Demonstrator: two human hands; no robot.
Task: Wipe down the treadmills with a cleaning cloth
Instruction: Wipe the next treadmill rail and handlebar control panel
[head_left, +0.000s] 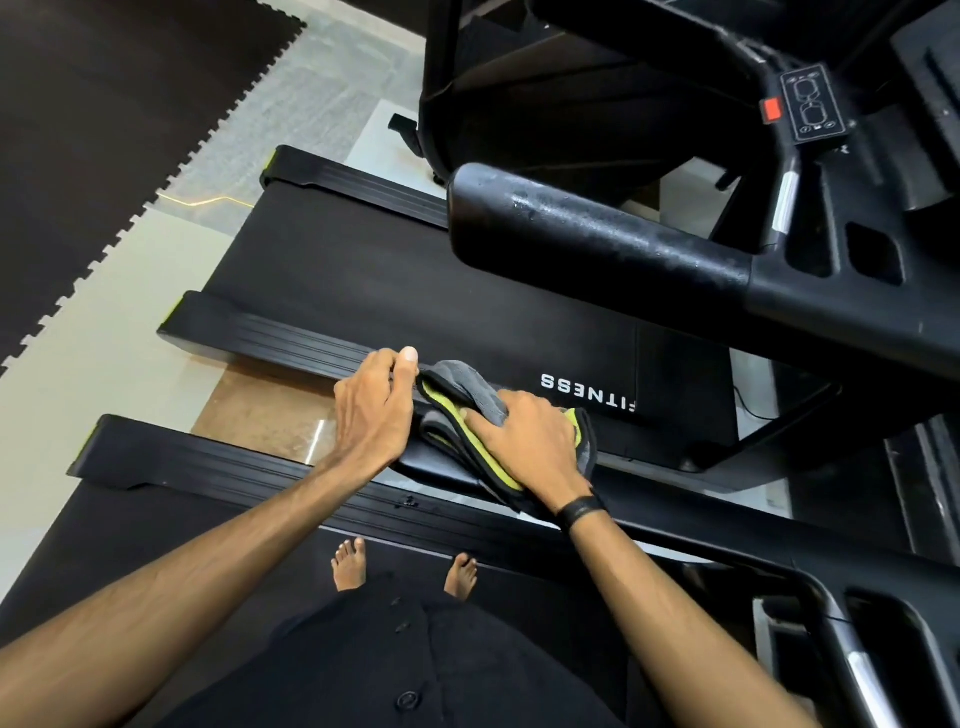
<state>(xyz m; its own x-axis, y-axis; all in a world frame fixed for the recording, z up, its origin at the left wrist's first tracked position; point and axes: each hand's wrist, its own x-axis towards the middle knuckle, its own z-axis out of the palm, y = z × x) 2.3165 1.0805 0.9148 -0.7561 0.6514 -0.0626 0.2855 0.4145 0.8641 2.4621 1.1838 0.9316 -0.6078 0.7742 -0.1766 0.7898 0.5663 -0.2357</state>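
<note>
Head view, looking down: standing barefoot on the belt of the near treadmill (171, 525). Right hand (530, 441) pressed flat, fingers spread, on a folded grey-and-yellow cleaning cloth (467, 410) draped over the end of a black handrail (441, 465). Left hand (376, 410) just beside the cloth, fingers curled around the handrail tip, thumb raised. A black wristband (582, 509) on the right wrist.

Beyond the rail, a second treadmill (389, 280) marked "FITNESS" — its thick padded handlebar (597, 234) overhanging the belt, close above the hands. Console control panel (813, 104) with a red tab at upper right. Narrow strip of glossy tile floor (270, 421) between the two machines; interlocking black floor mat (104, 130) at far left, open room there.
</note>
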